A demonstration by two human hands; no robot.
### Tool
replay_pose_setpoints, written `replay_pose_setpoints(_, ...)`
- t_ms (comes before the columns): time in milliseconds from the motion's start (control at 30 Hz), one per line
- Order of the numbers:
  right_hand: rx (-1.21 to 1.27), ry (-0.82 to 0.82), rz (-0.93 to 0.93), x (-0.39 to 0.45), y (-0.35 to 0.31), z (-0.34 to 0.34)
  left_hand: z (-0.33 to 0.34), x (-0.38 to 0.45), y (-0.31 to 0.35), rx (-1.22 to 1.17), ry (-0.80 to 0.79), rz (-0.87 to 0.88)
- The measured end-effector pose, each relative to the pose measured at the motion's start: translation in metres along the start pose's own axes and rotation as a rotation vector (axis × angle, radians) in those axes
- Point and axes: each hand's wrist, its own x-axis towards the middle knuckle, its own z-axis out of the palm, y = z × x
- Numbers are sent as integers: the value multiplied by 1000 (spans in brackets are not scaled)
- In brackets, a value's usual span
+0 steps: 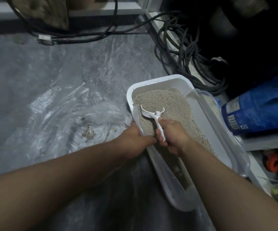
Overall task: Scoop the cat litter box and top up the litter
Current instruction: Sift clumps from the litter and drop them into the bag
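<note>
Left hand grips litter box rim, likely steadying it. Right hand holds scoop in litter. Plastic bag beside box, likely for clumps.

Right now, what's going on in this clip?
A person is scooping a cat litter box on the floor. The right hand grips the handle of a white scoop, whose head lies on the grey litter. The left hand holds the box's near rim. A clear plastic bag spread on the floor to the left holds a few clumps. A blue litter bag lies beside the box on the right.
</note>
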Motion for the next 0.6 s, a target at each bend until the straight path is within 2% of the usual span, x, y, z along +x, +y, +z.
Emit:
replay_pose_setpoints(300,192,-63,-18,-15,27,-13,-4,-3,0,48,22,-25)
replay_pose_setpoints(600,289,36,-38,-72,30,-41,-4,-2,1,115,25,-59)
